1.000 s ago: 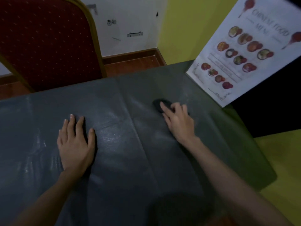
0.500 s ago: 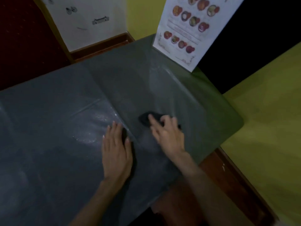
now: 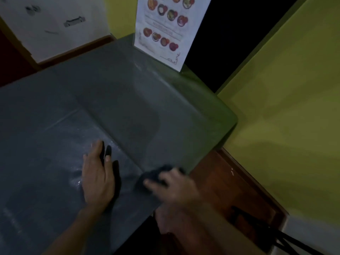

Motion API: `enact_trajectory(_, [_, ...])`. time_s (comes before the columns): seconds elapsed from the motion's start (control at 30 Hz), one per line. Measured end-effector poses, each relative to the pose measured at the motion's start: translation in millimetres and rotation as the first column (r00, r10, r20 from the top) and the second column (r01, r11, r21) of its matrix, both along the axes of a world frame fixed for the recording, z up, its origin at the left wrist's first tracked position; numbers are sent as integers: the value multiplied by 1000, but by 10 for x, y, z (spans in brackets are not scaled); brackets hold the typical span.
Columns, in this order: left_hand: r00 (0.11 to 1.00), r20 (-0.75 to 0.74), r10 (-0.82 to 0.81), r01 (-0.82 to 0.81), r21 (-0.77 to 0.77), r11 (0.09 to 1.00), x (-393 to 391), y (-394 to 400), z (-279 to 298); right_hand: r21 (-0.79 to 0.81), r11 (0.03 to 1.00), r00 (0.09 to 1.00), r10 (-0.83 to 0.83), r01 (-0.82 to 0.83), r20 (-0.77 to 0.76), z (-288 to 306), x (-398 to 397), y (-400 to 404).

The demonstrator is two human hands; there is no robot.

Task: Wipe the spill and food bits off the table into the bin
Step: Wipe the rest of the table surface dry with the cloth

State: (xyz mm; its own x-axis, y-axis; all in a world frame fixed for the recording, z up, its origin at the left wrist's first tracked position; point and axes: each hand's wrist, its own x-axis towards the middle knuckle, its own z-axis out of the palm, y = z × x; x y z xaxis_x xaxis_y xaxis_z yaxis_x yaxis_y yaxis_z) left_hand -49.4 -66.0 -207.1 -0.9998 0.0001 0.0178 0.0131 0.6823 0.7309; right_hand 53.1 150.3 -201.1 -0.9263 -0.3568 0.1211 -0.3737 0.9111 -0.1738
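The right hand (image 3: 173,188) has dragged the dark cloth (image 3: 156,174) from mid-table to the near right edge of the table (image 3: 128,100), its blurred fingers pressed down on the cloth. The left hand (image 3: 97,177) has slid alongside, lying flat, fingers loosely spread. The sweep seems nearly off the edge; no bin or crumbs can be made out.

Dim room, right hand (image 3: 174,188) motion-blurred, faint glare on table (image 3: 128,107), wide-angle warp.
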Motion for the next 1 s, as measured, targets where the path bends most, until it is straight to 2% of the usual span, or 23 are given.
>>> enact_trajectory(0.03, [999, 6, -40, 41, -62, 997, 8, 8, 9, -2, 983, 983, -186, 186, 3, 52, -137, 335])
enact_trajectory(0.07, [997, 4, -83, 83, -130, 988, 16, 14, 8, -27, 918, 918, -395, 396, 26, 98, -244, 678])
enact_trajectory(0.1, [992, -4, -128, 124, -203, 971, 19, 23, 1, 21, 828, 828, -559, 560, -34, 86, -343, 1027])
enact_trajectory(0.17, [974, 5, -228, 215, -350, 912, 16, 43, -31, -45, 662, 657, -748, 748, -96, 65, -509, 1471])
enact_trajectory(0.23, [952, 28, -304, 285, -439, 852, 13, 77, -50, -34, 536, 531, -841, 843, -100, 74, -721, 1338])
enact_trajectory(0.27, [948, 36, -316, 297, -453, 840, 11, 91, -54, -12, 569, 568, -821, 822, -52, 100, -834, 1071])
enact_trajectory(0.3, [948, 40, -316, 299, -460, 836, 14, 93, -59, -35, 659, 659, -752, 751, -10, 125, -916, 754])
enact_trajectory(0.37, [949, 24, -316, 291, -460, 839, 15, 81, -67, -16, 909, 909, -416, 416, 16, 108, -1060, 190])
enact_trajectory(0.4, [949, 10, -315, 284, -456, 843, 20, 71, -73, 45, 975, 976, -219, 220, -8, 41, -1154, 86])
enact_trajectory(0.43, [950, -4, -313, 277, -452, 848, 25, 59, -82, 71, 992, 994, -98, 101, -41, -13, -1311, 140])
enact_trajectory(0.47, [951, -13, -308, 270, -450, 851, 24, 61, -88, 81, 995, 995, -52, 59, -84, -39, -1503, 290])
enact_trajectory(0.53, [954, -14, -299, 260, -459, 850, 14, 79, -99, 140, 980, 982, -119, 140, -149, -20, -1846, 747])
enact_trajectory(0.57, [954, -13, -298, 258, -470, 844, 17, 90, -117, 168, 955, 968, -232, 246, -99, -2, -1949, 1020])
enact_trajectory(0.6, [955, -15, -296, 252, -484, 838, 18, 97, -133, 144, 913, 924, -380, 383, -43, 32, -1986, 1313])
enact_trajectory(0.67, [957, -18, -288, 235, -529, 815, 9, 118, -137, 42, 772, 772, -636, 635, 14, 67, -1896, 1841])
enact_trajectory(0.73, [975, 9, -224, 189, -566, 802, -11, 230, -75, -102, 691, 698, -713, 716, 65, 163, -1709, 2069])
enact_trajectory(0.8, [995, 45, -90, 101, -511, 854, -24, 551, 104, -330, 610, 689, -685, 720, 236, 310, -1569, 2017])
enact_trajectory(0.83, [998, 42, -55, 67, -421, 904, -32, 781, 223, -475, 460, 649, -651, 750, 394, 443, -1527, 1929])
enact_trajectory(0.87, [998, 46, -45, 56, -281, 958, -40, 1044, 375, -560, 239, 583, -565, 793, 584, 581, -1505, 1841])
enact_trajectory(0.9, [995, 82, -56, 64, -98, 993, -42, 1312, 556, -560, 12, 512, -421, 829, 749, 717, -1483, 1770])
enact_trajectory(0.93, [984, 148, -95, 82, 88, 993, -44, 1555, 737, -504, -152, 459, -255, 850, 851, 834, -1451, 1717])
enact_trajectory(0.97, [963, 223, -154, 103, 223, 969, -54, 1758, 894, -450, -230, 438, -107, 863, 893, 918, -1415, 1682])
enact_trajectory(1.0, [936, 283, -211, 130, 281, 951, -67, 1917, 1029, -425, -255, 440, 2, 869, 898, 980, -1384, 1654])
